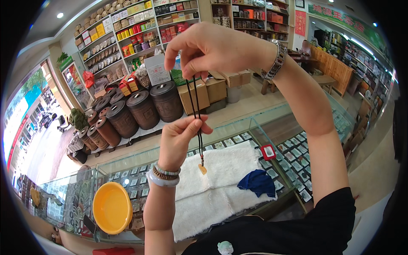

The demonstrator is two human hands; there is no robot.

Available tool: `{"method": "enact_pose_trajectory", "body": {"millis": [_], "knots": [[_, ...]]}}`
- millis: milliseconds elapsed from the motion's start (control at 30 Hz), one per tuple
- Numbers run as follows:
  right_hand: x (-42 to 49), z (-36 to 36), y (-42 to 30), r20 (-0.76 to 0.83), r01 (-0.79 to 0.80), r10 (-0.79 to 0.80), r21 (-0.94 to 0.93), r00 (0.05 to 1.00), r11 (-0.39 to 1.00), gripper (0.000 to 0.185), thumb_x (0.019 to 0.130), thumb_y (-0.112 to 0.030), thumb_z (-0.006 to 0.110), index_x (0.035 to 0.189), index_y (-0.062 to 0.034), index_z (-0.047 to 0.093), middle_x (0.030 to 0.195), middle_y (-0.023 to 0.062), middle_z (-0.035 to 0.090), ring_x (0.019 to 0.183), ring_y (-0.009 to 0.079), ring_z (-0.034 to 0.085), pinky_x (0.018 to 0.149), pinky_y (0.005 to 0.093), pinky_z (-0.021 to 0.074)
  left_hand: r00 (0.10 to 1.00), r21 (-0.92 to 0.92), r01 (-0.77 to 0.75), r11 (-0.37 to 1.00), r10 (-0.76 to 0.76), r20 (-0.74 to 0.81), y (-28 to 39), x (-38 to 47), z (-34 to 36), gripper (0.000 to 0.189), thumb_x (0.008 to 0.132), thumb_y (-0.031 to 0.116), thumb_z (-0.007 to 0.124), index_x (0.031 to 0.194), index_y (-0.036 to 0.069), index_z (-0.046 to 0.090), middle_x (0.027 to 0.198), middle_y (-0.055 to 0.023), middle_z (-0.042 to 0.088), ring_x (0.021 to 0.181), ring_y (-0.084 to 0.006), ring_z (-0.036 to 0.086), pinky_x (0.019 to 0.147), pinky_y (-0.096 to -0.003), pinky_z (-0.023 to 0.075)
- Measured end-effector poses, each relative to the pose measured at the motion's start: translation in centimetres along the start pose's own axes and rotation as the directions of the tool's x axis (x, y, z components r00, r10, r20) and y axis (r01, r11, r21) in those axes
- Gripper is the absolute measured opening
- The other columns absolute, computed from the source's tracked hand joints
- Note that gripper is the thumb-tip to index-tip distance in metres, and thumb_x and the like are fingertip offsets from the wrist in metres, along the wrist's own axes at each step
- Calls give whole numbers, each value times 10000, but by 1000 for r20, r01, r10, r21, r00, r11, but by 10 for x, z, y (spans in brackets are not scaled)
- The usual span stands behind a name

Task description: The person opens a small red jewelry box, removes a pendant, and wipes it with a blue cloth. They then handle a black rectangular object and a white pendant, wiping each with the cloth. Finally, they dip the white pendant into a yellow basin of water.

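Raised high in the view, my right hand (204, 51) pinches the top of a black cord (192, 95) between thumb and fingers. Lower down, my left hand (181, 137) grips both strands of the same cord. A small yellowish carved pendant (202, 169) hangs from the cord's lower end, below reddish beads. Behind the pendant lies a white fluffy towel (220, 185) spread over a glass display counter. On the towel's right side sits a crumpled dark blue cloth (257, 184). A small red box (268, 152) with a pale item inside stands by the towel's upper right corner.
A yellow plastic basin (112, 207) stands on the glass counter (140, 159), left of the towel. Several brown lidded canisters (143, 110) and cardboard boxes (193, 95) line the floor beyond. Stocked shelves (137, 32) cover the back wall. A person (305, 51) sits at the far right.
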State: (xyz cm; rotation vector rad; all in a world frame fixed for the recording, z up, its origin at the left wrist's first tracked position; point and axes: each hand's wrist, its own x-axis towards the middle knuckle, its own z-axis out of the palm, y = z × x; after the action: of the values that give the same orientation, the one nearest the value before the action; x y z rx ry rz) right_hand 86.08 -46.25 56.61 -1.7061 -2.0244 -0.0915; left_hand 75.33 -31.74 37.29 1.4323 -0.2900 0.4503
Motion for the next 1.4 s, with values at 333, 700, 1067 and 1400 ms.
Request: {"method": "enact_pose_trajectory", "body": {"millis": [333,700,1067,1400], "knots": [[7,-9,10,-120,-172,170,-2,978,985,221,904,-73,647,1108,11,625,864,89,705,707,102,647,674,239,547,979,-20,199,980,-198,44,-61,-49,-8,269,982,144,586,1149,-59,638,904,-88,724,871,-142,669,841,-274,512],[-26,-8,79,-181,-292,366,336,913,895,127,932,-33,608,1046,13,637,870,54,678,754,99,646,687,236,551,877,-279,475,834,-424,225,-99,-92,-16,371,1010,137,508,1324,-62,501,1055,-129,673,963,-209,663,883,-351,533],[-167,102,185,66,-424,474,569,878,705,209,809,66,600,995,10,677,901,65,706,849,123,658,797,273,534,811,-139,583,801,-585,31,-136,-114,-50,346,1007,163,510,1285,-38,551,895,-84,673,743,-141,658,655,-247,530],[-243,302,152,88,-504,503,304,860,809,298,731,-21,591,998,-54,719,1051,115,706,1025,263,646,948,364,484,684,-141,729,669,-712,157,-172,-139,-70,528,896,-25,503,1417,-10,417,1164,-111,631,988,-170,620,848,-275,485]]}}
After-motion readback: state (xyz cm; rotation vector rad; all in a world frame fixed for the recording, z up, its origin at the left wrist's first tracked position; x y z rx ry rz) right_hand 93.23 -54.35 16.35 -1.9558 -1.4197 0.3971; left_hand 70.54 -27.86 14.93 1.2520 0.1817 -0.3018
